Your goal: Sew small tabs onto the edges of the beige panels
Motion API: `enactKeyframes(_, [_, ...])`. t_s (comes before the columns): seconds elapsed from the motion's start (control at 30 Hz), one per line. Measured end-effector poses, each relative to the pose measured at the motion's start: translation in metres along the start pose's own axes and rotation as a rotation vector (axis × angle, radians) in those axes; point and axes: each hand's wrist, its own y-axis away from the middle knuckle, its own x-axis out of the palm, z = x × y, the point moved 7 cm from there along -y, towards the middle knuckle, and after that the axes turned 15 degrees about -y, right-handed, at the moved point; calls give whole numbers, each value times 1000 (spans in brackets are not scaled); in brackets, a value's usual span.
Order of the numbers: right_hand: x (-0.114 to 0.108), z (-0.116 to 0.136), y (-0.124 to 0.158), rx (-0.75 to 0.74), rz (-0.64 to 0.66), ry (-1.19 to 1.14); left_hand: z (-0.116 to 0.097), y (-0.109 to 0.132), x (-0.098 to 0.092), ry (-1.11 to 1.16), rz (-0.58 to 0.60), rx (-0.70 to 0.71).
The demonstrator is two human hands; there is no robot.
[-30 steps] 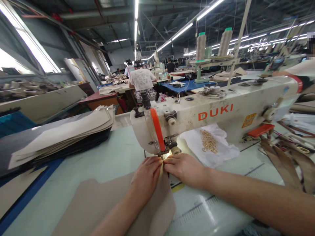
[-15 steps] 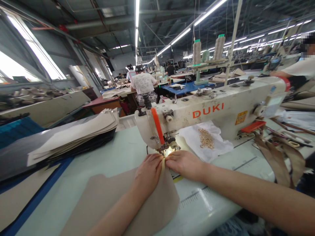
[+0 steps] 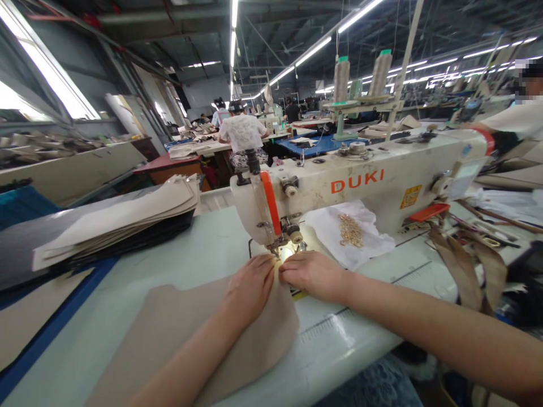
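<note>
A large beige fabric panel (image 3: 258, 345) lies on the pale green bed of the sewing machine (image 3: 314, 198), its far edge under the lit needle area. My left hand (image 3: 250, 288) rests on the panel just in front of the presser foot, fingers together and closed on the material near its edge. My right hand (image 3: 311, 274) is right beside it, fingers bent and pinching the panel's right edge. The fingertips of both hands almost meet at the needle. What exactly lies beneath the fingertips is hidden.
Small gold metal pieces (image 3: 351, 230) lie on a white plastic bag (image 3: 369, 251) behind my right hand. At left is a stack of beige panels (image 3: 123, 217). Brown straps (image 3: 458, 271) hang at right, near a red tray (image 3: 428, 212). Other people sit farther off.
Both hands stay at the needle with the panel. The view has shifted slightly, so hands, panel and machine appear a little further left and higher.
</note>
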Motion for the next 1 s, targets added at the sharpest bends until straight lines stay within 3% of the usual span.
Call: enactKeyframes(1.0, [-3, -4, -3, -34, -51, -8, 8, -6, 3, -14, -7, -52])
